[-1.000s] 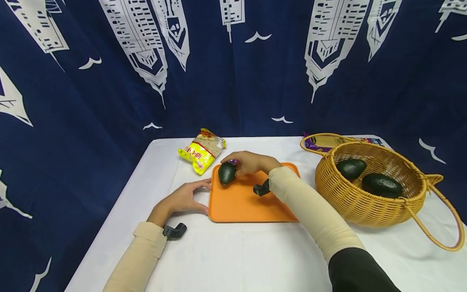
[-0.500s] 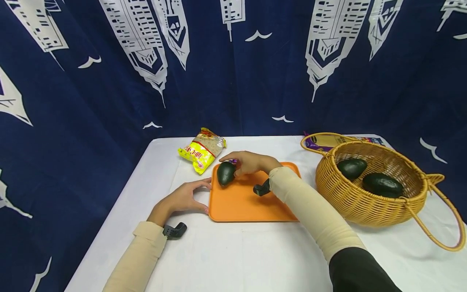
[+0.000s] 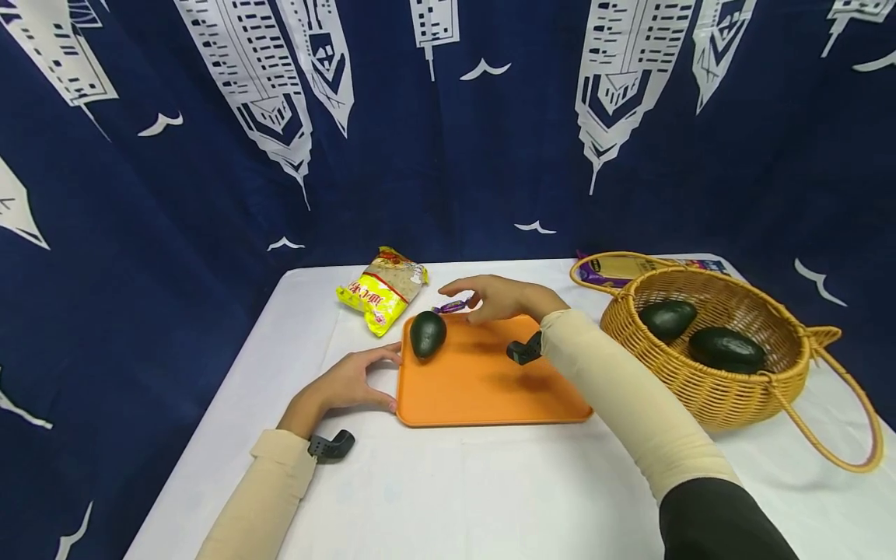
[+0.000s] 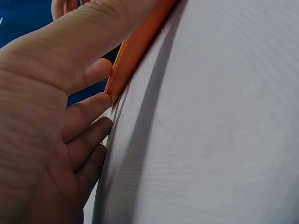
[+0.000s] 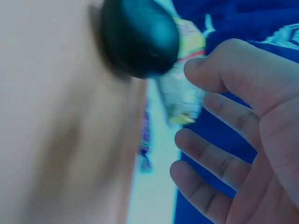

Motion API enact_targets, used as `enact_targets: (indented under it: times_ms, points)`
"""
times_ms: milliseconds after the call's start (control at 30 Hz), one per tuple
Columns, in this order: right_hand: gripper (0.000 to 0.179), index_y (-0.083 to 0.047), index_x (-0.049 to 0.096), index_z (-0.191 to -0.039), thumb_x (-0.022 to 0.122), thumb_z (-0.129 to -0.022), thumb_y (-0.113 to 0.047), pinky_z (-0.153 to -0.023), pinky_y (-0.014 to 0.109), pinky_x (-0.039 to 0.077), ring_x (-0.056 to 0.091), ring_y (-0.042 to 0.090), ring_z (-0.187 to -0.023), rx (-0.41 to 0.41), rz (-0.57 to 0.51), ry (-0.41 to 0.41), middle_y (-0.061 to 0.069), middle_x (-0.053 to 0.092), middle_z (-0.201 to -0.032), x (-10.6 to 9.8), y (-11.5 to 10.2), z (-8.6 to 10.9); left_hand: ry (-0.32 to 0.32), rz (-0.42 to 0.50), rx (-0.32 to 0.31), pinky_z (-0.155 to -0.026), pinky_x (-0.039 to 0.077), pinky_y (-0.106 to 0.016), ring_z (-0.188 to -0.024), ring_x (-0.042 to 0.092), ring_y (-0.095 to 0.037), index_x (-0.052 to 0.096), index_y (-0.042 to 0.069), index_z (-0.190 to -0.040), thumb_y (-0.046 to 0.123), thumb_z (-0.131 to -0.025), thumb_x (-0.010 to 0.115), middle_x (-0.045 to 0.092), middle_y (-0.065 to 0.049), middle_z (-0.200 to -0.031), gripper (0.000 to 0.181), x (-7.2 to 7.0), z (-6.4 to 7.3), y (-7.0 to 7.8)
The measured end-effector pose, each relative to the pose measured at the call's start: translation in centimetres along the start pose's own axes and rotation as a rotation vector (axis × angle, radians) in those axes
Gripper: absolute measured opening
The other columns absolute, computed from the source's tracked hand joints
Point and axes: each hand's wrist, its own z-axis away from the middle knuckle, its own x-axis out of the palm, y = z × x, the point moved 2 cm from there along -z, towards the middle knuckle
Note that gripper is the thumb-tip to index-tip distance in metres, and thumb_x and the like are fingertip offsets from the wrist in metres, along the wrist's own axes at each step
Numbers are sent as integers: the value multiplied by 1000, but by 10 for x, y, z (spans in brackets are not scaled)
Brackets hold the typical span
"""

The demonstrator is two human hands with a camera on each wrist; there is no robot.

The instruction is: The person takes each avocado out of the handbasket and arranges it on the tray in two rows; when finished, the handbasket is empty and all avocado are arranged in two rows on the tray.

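Observation:
A dark green avocado [image 3: 428,334] rests at the far left of an orange tray [image 3: 490,393]. My right hand [image 3: 509,297] hovers over the tray's back edge, apart from the avocado; in the right wrist view its fingers are spread and hold nothing near the avocado [image 5: 140,39]. Behind the tray's rim, partly hidden by that hand, lies a small purple-wrapped sweet [image 3: 451,306]. My left hand [image 3: 350,381] touches the tray's left edge with thumb and fingers spread apart. In the left wrist view, fingertips [image 4: 103,100] meet the orange rim [image 4: 135,51].
A wicker basket [image 3: 735,400] holding two avocados [image 3: 726,350] stands to the right, its handle loops reaching out. A yellow snack bag [image 3: 385,292] lies behind the tray's left corner. Behind the basket is a purple-and-gold packet [image 3: 616,268]. A navy printed cloth [image 3: 448,155] hangs behind the white table.
My right hand has let go of the avocado and moved up and to the right. The avocado stays on the tray. The left hand keeps its place; the view has shifted slightly.

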Motion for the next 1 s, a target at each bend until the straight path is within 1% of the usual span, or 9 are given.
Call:
enact_targets:
  times_ms: [133,200,300,400,567,667,767,867,1000]
  points:
    - [56,-6,51,-147,69,-93,-4,-102,48,51,59,41,-121,-19,14,18,18,53,-146,-24,-14,25,0,5,-13,-120,27,-51,-146,34,-27,65,23,-123,42,-63,97,42,1,-157,72,1,2,1]
    - [52,-8,54,-144,70,-94,-8,-102,47,51,59,37,-122,-22,16,29,15,55,-143,-38,-19,41,3,7,-16,-120,26,-52,-146,34,-27,65,23,-124,42,-63,97,42,2,-157,72,1,3,1]
    - [45,-9,59,-137,72,-94,-8,-101,44,52,58,32,-122,-16,-21,59,11,59,-138,-59,-23,69,8,6,-19,-120,27,-52,-146,34,-27,65,23,-124,43,-63,97,43,2,-157,72,1,2,1]
    - [38,-8,62,-132,71,-95,-6,-98,38,54,59,27,-120,18,-88,103,9,60,-133,-79,-19,102,7,1,-18,-120,27,-51,-146,34,-27,64,23,-125,42,-63,97,43,3,-157,73,2,1,1]
    - [35,-2,59,-130,68,-96,-4,-91,33,58,62,29,-110,96,-192,202,13,63,-126,-104,-1,161,2,-3,-18,-119,28,-51,-146,34,-26,64,22,-125,40,-63,97,43,2,-157,72,3,-1,1]
    - [34,-1,58,-131,67,-98,-5,-89,30,58,64,28,-106,139,-192,255,12,64,-124,-114,15,194,3,-4,-21,-120,28,-51,-146,34,-27,65,22,-125,42,-63,97,43,2,-157,73,2,-1,2]
    - [35,-1,57,-132,66,-99,-7,-89,28,58,65,25,-108,187,-189,276,10,63,-126,-120,33,222,2,-9,-17,-119,28,-51,-146,35,-27,65,22,-125,44,-62,96,43,2,-157,73,3,-1,2]
    - [38,1,54,-135,65,-99,-7,-92,28,57,64,23,-114,236,-218,249,13,62,-130,-124,51,243,2,-20,-12,-119,28,-51,-146,35,-26,65,23,-125,47,-63,95,43,2,-157,74,3,-1,2]
    - [43,-2,49,-142,61,-101,-5,-96,34,56,61,17,-122,298,-329,153,13,59,-139,-127,71,261,4,-21,-9,-119,28,-51,-146,35,-27,65,23,-125,45,-63,96,43,1,-157,73,3,-1,2]
